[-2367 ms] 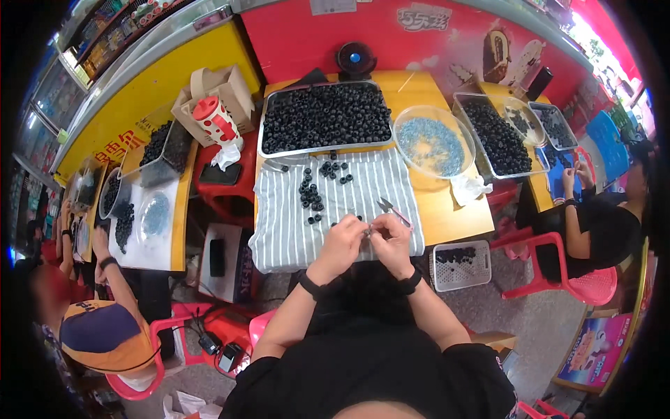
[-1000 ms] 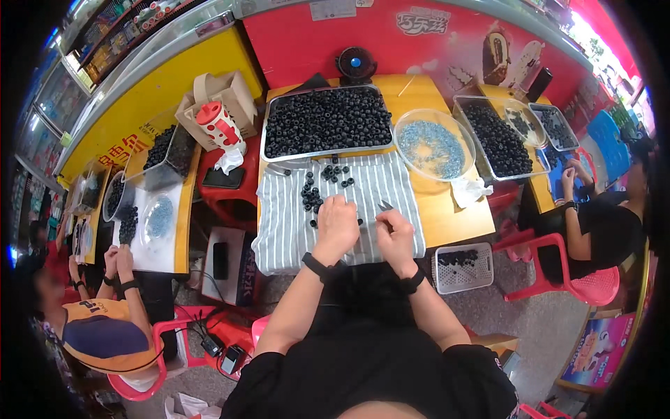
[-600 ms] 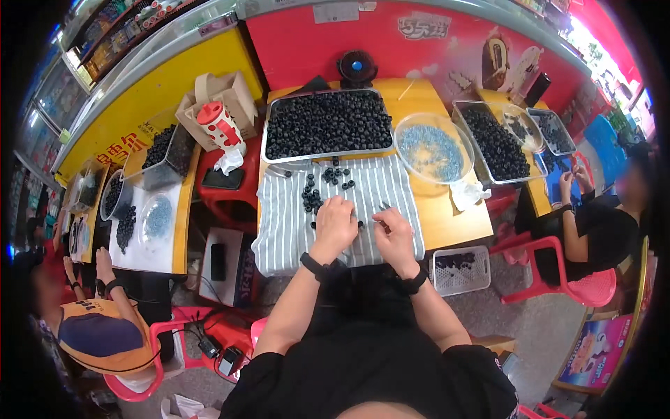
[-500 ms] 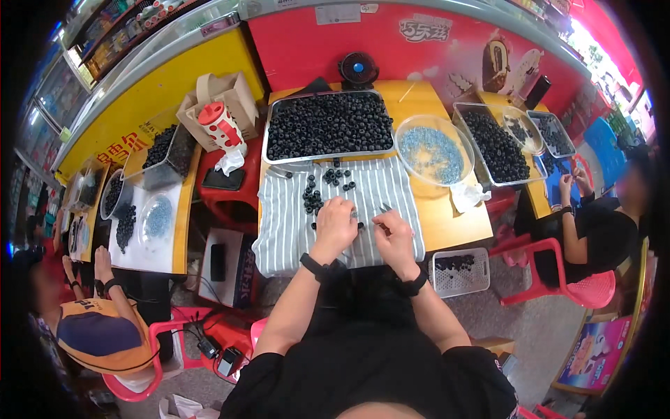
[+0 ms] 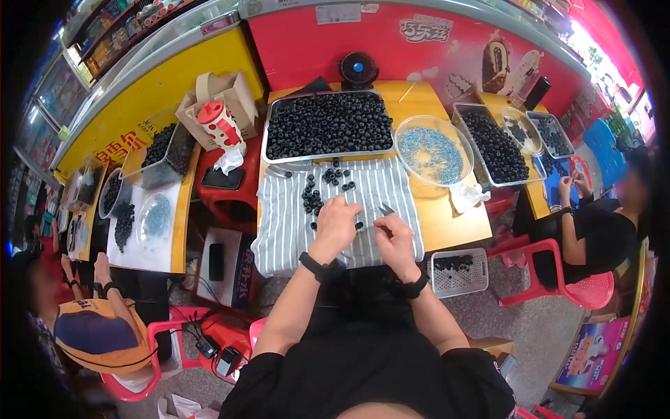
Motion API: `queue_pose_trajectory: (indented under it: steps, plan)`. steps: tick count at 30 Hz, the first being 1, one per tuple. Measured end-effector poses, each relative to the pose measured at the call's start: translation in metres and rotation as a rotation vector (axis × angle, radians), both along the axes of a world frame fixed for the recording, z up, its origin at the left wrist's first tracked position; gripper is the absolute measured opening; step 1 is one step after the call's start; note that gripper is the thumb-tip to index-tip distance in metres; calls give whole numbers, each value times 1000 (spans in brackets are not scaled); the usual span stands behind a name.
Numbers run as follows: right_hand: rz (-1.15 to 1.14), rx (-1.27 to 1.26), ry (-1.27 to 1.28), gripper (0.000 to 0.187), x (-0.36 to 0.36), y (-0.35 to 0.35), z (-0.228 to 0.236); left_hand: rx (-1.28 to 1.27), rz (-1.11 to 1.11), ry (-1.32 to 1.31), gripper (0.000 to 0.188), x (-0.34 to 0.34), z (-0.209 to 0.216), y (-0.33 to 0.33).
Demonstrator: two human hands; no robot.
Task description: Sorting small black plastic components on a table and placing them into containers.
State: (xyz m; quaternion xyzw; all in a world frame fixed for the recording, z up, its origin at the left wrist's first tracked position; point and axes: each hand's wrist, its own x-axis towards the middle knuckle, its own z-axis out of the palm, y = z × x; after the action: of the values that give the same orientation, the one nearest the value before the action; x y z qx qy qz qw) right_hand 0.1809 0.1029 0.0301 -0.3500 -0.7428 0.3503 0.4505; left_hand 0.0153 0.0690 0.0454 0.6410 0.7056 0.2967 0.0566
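My left hand rests over the striped cloth with its fingers curled and the thumb pointing right. Whatever its fingers hold is hidden from view. Small black ring-shaped pieces lie loose on the cloth just beyond it, and one black piece sits by its right side. Closed in my right hand is a small pair of tweezers, whose two dark tips stick out up and left, slightly apart. At the cloth's far edge stands a tray heaped with the same black pieces.
Right of the cloth, a clear round bowl holds small bluish pieces, with a crumpled tissue beside it. A white basket sits below the table's right side. People work at tables left and right. A small fan stands behind the tray.
My left thumb has stretched out to the right, away from the curled fingers. My right hand keeps nearly the same place with the tweezers. The person at left has shifted their hands slightly.
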Motion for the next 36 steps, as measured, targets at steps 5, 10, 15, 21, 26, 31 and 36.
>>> queue_pose_trajectory:
  steps: [5, 10, 15, 21, 26, 31, 36]
  plan:
    - [9, 2, 8, 11, -1, -5, 9, -37, -6, -4, 22, 0, 0, 0]
    - [10, -41, 23, 10, 0, -5, 4, -35, -38, -36, 20, 2, 3, -2]
    - [6, 12, 0, 10, 0, -4, 2, -57, -25, 6, 18, -2, -3, 0]
    - [52, -130, 113, 8, 1, -2, 0, 232, -152, -231, 11, -4, 2, -4]
    - [146, -416, 276, 7, -4, -2, 12, 254, -200, -364, 11, 5, 25, -18]
    - [217, -486, 322, 5, -7, -3, 18, 295, -222, -351, 12, 10, 30, -24]
    - [234, -477, 336, 3, -7, -4, 18, 292, -224, -348, 12, 11, 29, -26]
